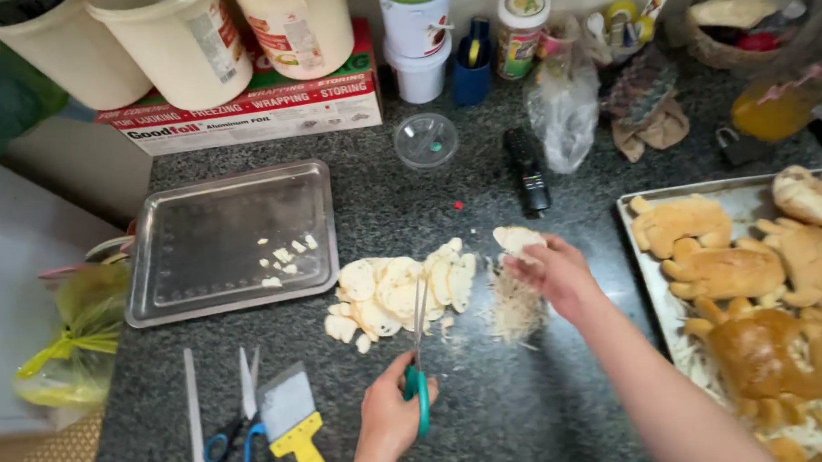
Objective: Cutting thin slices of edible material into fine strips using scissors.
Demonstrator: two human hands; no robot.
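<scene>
Three pale tubs (181, 37) top a red-and-white box (259, 110).

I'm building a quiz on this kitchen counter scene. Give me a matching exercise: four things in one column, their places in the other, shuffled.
1. green-handled scissors
2. pale slice
3. yellow-handled scraper
4. bread-shaped bakes

A. on the right-hand tray
B. in the left hand
C. lying beside the blue-handled scissors
D. at the right hand's fingertips

Pairs: 1-B, 2-D, 3-C, 4-A
</scene>
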